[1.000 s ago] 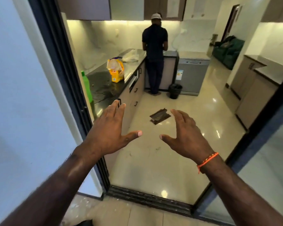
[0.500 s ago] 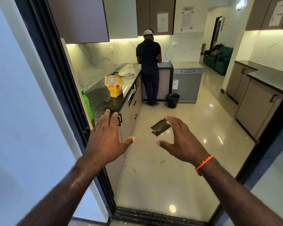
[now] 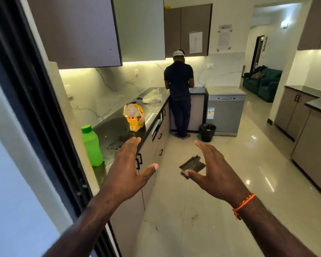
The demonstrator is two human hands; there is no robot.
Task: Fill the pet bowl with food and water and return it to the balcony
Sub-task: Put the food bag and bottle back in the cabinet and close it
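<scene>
Reaching forward over the kitchen floor [image 3: 174, 210], the left hand [image 3: 126, 175] and right hand [image 3: 214, 171] hang apart, fingers straight and spread, palms turned toward each other, holding nothing. One green bottle [image 3: 91, 145] stands upright, cap up, at the near end of the dark table [image 3: 117, 130], just left of the left hand. One yellow food bag [image 3: 134, 117] stands farther along that table, top open. No pet bowl shows. One person [image 3: 179, 93] stands at the table's far end, back turned; one black bin [image 3: 207, 132] sits beside them.
</scene>
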